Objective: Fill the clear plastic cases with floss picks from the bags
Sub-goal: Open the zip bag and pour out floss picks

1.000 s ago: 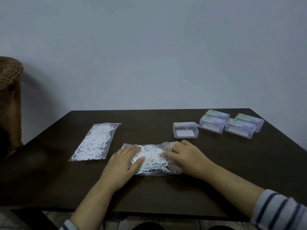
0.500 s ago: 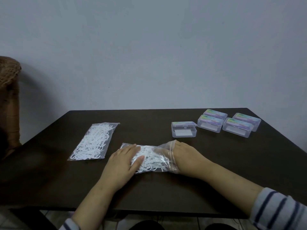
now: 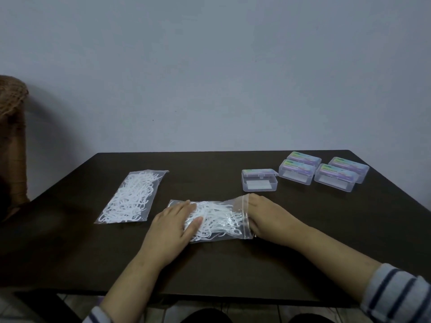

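Lying flat near the middle of the dark table (image 3: 303, 252), the near bag (image 3: 217, 221) of white floss picks has the left hand (image 3: 172, 227) pressed open-palmed on its 9 o'clock end, while the right hand (image 3: 268, 220) reaches into its open zip mouth at 3 o'clock, fingers hidden, so its grip cannot be told. A second bag (image 3: 131, 198) lies at 10 o'clock, untouched. Five clear cases (image 3: 260, 180) sit at 2 o'clock, their coloured labels too blurred to read.

Dark brown table (image 3: 70, 241) fills the lower half of the frame, plain grey-blue wall (image 3: 210, 66) behind it, and a brown woven chair (image 3: 11, 136) at the left edge.
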